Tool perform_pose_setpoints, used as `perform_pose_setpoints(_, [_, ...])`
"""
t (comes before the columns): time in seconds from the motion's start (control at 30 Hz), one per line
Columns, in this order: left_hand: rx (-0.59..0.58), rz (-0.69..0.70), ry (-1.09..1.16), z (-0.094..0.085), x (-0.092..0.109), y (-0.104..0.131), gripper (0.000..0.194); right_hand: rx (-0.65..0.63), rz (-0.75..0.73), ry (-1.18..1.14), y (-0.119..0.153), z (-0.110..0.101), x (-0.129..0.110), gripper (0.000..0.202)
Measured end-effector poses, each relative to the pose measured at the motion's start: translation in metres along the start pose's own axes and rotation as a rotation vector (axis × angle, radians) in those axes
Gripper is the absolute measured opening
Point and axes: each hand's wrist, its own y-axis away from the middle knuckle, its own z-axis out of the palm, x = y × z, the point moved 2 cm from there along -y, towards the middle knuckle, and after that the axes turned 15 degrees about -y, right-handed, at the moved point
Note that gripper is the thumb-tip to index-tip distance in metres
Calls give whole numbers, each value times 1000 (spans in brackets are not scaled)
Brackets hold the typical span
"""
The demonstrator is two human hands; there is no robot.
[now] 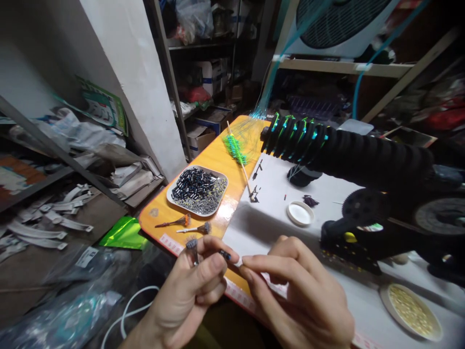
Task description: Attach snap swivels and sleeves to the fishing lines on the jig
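Observation:
My left hand [198, 286] is closed, with a small dark cylindrical piece [225, 254] between its thumb and index finger. A small brush-like thing with a grey tufted head [192, 244] is also tucked in that hand. Close beside the dark piece, my right hand [296, 283] pinches with thumb and index finger; whatever is between those fingertips is too small to make out. Just beyond the hands lie an orange-headed brush-like piece [185, 221] and a white-handled one with a grey head [206, 228]. A white tray [222, 198] holds many dark cylinders and small grey bits.
A black ridged cylinder [363, 155] wound with green strands juts over the yellow table [156, 211]. White paper [247, 218] carries a round white lid [301, 214]. A green-bristled stick [236, 150] lies behind; a dish of gold bits [387, 295] stands at right.

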Motion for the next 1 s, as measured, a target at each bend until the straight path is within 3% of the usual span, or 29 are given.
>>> perform_pose_setpoints(0.27, [33,-1,-30,-3,-2,0,19,-21,-2,-5,2,-1,1,24])
perform_pose_setpoints(0.53, [20,45,-251,-16,-7,-3,22,-213,-3,-9,-2,-6,4,43])
perform_pose_setpoints(0.67, [58,260,-672,-16,12,-3,11,-247,-118,3,-3,-4,6,42])
perform_pose_setpoints(0.8, [228,611,-927,-12,26,8,17,-214,-79,12,-2,-1,8,28])
perform_pose_setpoints(0.87, [208,651,-842,-12,23,13,15,-199,-64,-7,-4,0,7,22])
perform_pose_setpoints(1.0, [-28,430,-510,-14,11,16,12,-278,-139,33,-10,5,3,13])
